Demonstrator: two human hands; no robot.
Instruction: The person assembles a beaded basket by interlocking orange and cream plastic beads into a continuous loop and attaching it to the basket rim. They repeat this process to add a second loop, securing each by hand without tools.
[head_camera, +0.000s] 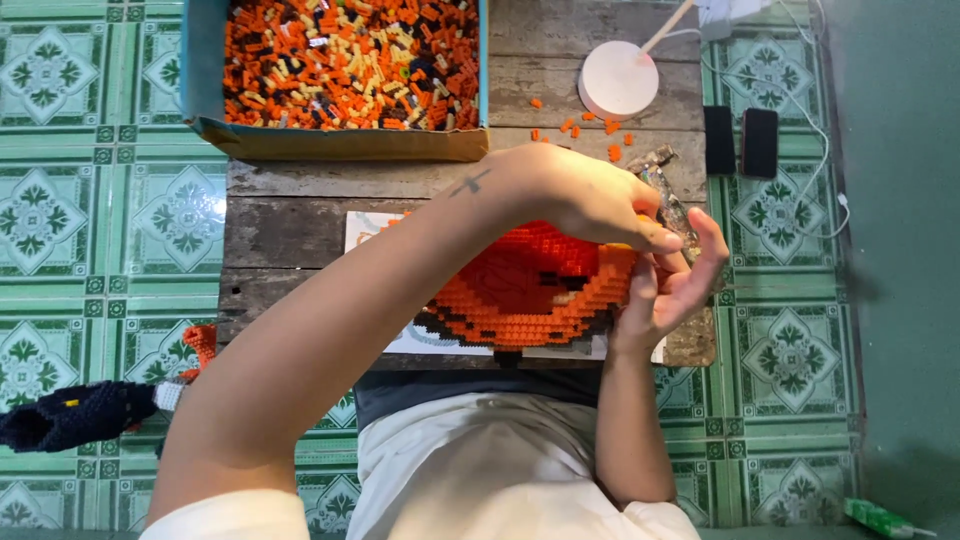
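- Wooden table (300, 225), with a box of bricks (345, 65) at its far edge.
- Orange brick model (530, 285) lies at the near edge.
- Left hand (590, 195) reaches across it, fingers pinched together.
- Right hand (675, 285) meets it, perhaps gripping a small brick; too hidden to tell.

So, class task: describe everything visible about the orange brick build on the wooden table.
The orange brick build is a rounded mosaic of small plastic-looking bricks, mostly orange, with black and dark patches near the middle and lower edge. It lies flat on a pale printed sheet. The left hand crosses above it; the right hand meets its right edge.
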